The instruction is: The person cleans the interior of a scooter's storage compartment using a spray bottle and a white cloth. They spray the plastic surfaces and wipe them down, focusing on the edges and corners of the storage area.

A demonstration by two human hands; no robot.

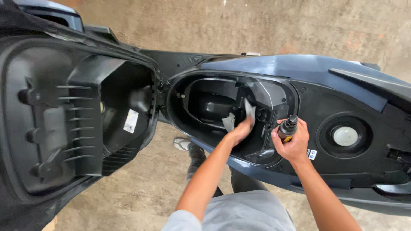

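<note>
Left of the storage compartment, the raised seat underside stands open; inside the compartment, the left hand presses a grey cloth, fingers closed on it, against the black wall. At the compartment's right rim the right hand grips a small dark bottle, fingers wrapped fully round it. Tilted, the bottle could drip onto the blue body panel.

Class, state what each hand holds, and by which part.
Left hand grips a grey cloth by its lower end. Right hand holds a small bottle around its body.
</note>
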